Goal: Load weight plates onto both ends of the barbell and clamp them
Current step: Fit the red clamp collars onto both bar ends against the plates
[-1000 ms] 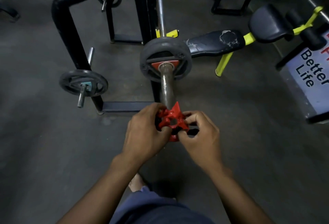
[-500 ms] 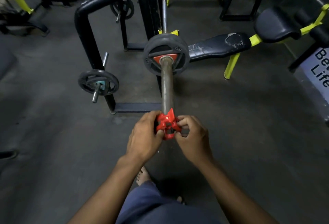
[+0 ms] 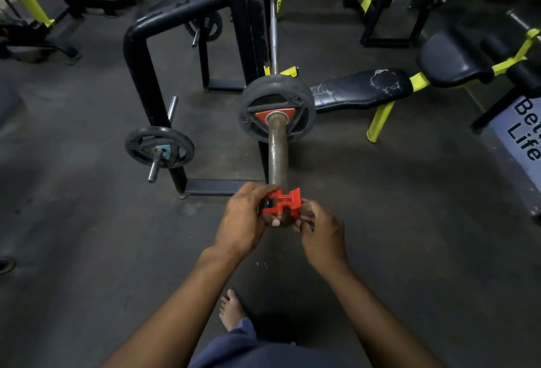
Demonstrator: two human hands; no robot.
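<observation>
Left hand (image 3: 243, 220) and right hand (image 3: 320, 231) both grip the red plastic barbell clamp (image 3: 282, 202) (mid-frame) at the steel barbell sleeve's (image 3: 277, 154) near end.

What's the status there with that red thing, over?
Both hands gripping red collar clamp at sleeve tip. Plate loaded, unclamped. Sleeve clear.

Sign (image 3: 524, 130) at my right edge: dark letters on pale panel, cut off by frame, reads "Be…" above "Life". Weight plate (image 3: 276, 110) on barbell carries small raised numerals near rim, too blurred to read.
</observation>
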